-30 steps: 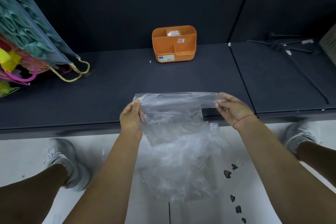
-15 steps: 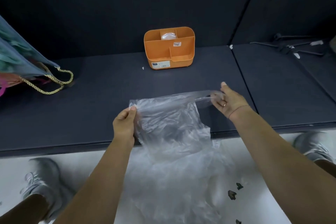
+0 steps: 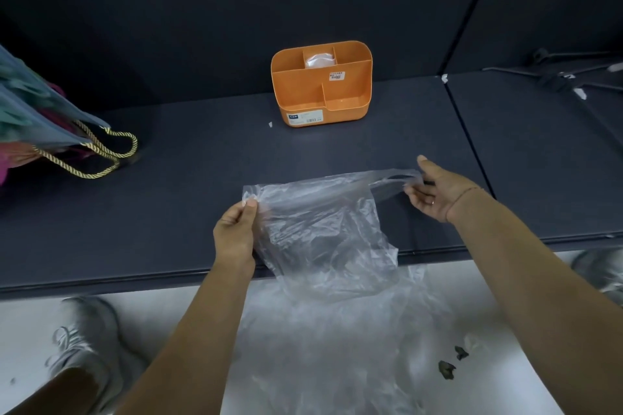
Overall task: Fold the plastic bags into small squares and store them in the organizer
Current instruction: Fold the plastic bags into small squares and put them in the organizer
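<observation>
In the head view, a clear plastic bag [image 3: 323, 232] is held stretched above the front edge of the dark surface [image 3: 168, 199], well in front of the orange organizer [image 3: 320, 91]. The left hand [image 3: 234, 236] pinches one top corner between thumb and fingers [image 3: 249, 204], and the right hand [image 3: 435, 194] has its fingers curled round the bag's handle loop, thumb raised. A folded white bag [image 3: 319, 61] sits in the organizer's rear middle compartment, and a rope-handled tote [image 3: 50, 131] lies far to its left.
</observation>
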Available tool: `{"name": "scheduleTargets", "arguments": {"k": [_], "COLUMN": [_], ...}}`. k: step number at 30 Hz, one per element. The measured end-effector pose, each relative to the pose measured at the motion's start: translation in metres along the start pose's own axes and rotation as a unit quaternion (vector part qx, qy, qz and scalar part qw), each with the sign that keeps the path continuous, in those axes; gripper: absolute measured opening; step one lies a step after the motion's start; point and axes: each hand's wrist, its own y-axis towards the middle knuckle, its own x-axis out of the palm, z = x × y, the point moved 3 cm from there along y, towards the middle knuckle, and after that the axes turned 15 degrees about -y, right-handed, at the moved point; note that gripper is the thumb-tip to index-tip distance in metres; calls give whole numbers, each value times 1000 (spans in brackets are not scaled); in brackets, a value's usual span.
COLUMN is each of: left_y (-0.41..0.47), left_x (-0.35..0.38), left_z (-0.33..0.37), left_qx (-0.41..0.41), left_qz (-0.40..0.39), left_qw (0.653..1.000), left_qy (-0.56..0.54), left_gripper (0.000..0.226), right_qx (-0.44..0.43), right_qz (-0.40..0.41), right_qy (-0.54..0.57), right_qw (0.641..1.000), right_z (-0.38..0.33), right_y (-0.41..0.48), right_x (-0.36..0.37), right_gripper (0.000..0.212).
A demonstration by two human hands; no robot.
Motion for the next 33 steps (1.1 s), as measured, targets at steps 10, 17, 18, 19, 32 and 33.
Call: {"name": "scheduleTargets", "arguments": {"k": [10,17,18,19,32,33], "left_y": [0,13,15,14,-52,-54], "left_x": [1,22,24,25,-36,-39], "left_z": [6,26,29,31,-8,-12], "left_qx": [-1,-17,-27,-43,-194,-202], "left_qz": [5,-3,-4,-7,-20,-7], "left_qw": [1000,1000,1000,999,980,978], "left_qy": [24,13,3,8,42,53], "left_gripper": [20,21,17,16,30,28], "right_qx": [-142,-183,-185,-187,-255,-260], "right_qz": [73,149,165,173,-136,-104], "right_qy": [-14,-15,-13,-16,-240,-241], "right_qw": [987,972,969,967,927,929], "right_z": [-15,-39,-42,-43,74,76], "right_y": [10,18,16,11,-92,-91], "right_x": [-9,-15,-15,-15,63,63], "right_gripper": [38,31,33,32,12,4]}}
